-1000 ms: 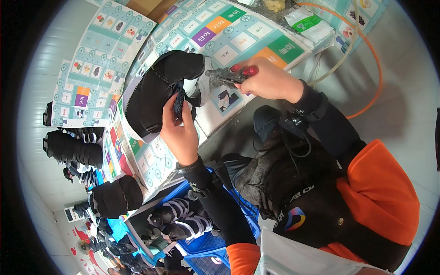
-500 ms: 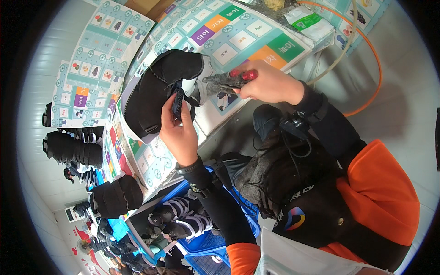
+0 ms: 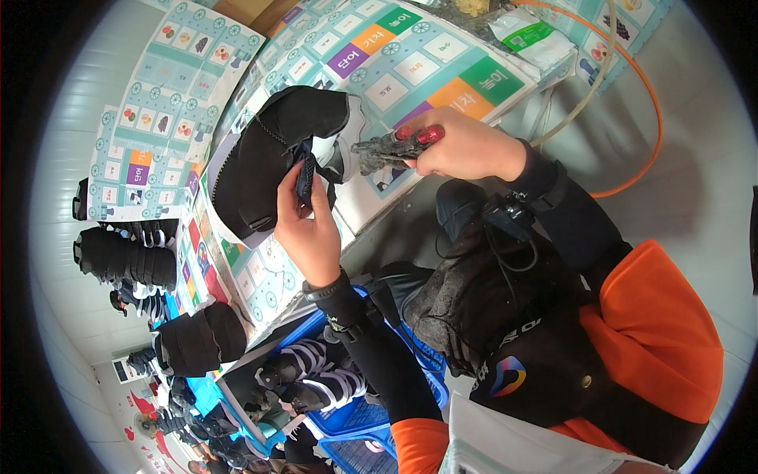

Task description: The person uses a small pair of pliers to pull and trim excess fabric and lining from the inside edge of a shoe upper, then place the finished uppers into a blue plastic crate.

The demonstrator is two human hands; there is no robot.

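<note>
A black fabric shoe upper (image 3: 257, 158) with a pale grey-white edge and lining lies on the covered table in front of me. My left hand (image 3: 310, 233) is closed on it, pinching a dark folded flap between thumb and fingers. My right hand (image 3: 474, 150) is wrapped round a pair of pliers (image 3: 385, 152) with red handles and grimy, dark grey jaws. The jaws point left, right beside the upper's pale edge; whether they touch it I cannot tell. The palm hides most of the handles.
The table (image 3: 387, 91) has a printed sheet on top. A stack of black uppers (image 3: 201, 338) stands at its near left end. Below are blue baskets (image 3: 347, 419) with black-and-white pieces. An orange hose (image 3: 651, 134) loops at the right. A white-green packet (image 3: 533, 39) sits at the far edge.
The pliers have tilted slightly in my right hand, and their jaws have shifted down a little at the upper's pale edge. My left hand and the upper have hardly moved.
</note>
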